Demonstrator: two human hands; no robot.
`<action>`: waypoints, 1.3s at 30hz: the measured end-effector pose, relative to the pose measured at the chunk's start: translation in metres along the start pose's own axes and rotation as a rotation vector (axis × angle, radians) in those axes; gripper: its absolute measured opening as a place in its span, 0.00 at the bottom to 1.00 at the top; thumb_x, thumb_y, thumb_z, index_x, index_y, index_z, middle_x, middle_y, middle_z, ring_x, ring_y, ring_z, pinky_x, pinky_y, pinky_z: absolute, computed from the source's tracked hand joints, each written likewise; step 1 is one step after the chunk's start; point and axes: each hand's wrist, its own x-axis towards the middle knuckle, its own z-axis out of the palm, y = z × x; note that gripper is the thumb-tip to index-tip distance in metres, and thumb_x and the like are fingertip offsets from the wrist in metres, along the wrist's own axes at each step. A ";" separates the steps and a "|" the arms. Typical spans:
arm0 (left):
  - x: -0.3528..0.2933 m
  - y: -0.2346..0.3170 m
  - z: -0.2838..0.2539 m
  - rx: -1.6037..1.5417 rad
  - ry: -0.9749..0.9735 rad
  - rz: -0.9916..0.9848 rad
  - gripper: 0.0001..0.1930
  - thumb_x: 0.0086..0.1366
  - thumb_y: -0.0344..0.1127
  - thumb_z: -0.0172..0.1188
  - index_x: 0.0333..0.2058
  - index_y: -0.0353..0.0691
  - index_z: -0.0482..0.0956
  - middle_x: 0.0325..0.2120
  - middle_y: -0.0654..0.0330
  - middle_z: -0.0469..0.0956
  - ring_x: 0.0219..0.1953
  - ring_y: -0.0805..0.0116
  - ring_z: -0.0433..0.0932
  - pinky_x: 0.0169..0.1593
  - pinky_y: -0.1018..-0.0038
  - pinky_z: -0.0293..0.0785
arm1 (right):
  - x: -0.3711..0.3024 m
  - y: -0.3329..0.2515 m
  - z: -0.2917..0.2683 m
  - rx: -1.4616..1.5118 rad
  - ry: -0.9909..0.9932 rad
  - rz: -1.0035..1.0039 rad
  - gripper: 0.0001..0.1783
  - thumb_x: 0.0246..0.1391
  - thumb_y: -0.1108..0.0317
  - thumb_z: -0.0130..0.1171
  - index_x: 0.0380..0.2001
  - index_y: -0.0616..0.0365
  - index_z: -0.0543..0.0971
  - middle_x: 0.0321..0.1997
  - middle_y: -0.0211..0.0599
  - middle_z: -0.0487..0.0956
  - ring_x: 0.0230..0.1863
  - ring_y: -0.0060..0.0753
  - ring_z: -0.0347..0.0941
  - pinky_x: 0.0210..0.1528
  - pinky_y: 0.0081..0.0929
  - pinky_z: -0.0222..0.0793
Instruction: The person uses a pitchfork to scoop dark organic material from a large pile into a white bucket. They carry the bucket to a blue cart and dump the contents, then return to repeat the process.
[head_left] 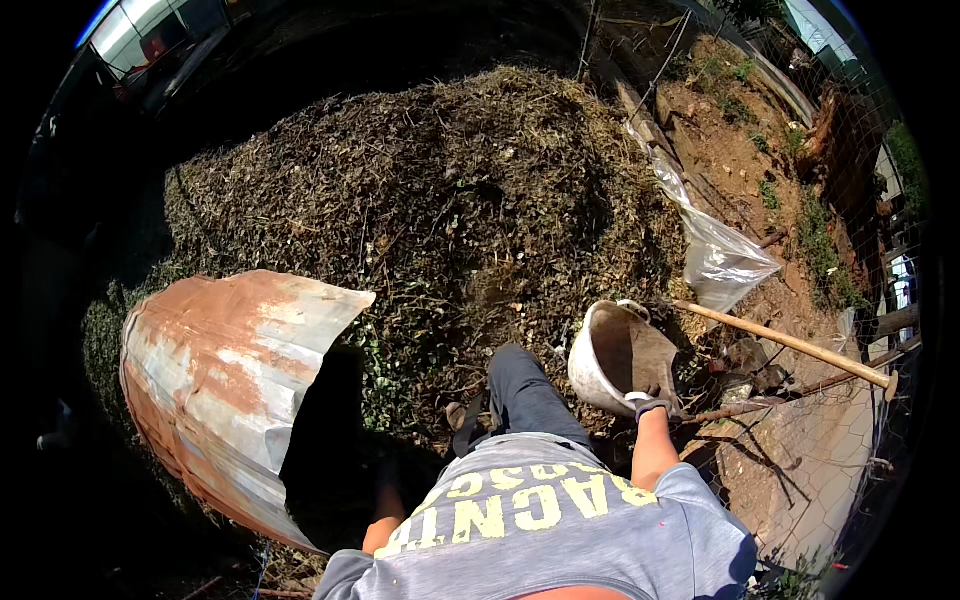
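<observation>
My right hand [652, 404], in a dark and white glove, grips the near rim of a dirty whitish tub [588, 365]. The tub is tilted, and its shadowed inside looks bare. My left hand [388, 482] hangs low beside my body in deep shadow, and its fingers cannot be made out. Nearest to it is a bent, rusty corrugated metal sheet [230, 370], curved over the dark gap at my left. In front of my legs rises a big heap of dry leaves and plant scraps [430, 190].
A wooden-handled tool [790, 342] lies slanting right of the tub. Clear plastic sheeting [725, 255] edges the heap. Wire mesh fencing [840, 440] runs along the right, with reddish soil [715, 130] and a few stones near it. Heavy shadow covers the far left.
</observation>
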 end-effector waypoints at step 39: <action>0.207 1.060 0.408 0.641 0.072 0.354 0.22 0.58 0.48 0.55 0.47 0.42 0.79 0.43 0.52 0.80 0.47 0.58 0.78 0.52 0.68 0.72 | 0.186 -0.544 -0.708 -0.622 -0.021 -0.142 0.36 0.54 0.30 0.35 0.62 0.32 0.64 0.64 0.33 0.66 0.63 0.38 0.63 0.57 0.44 0.58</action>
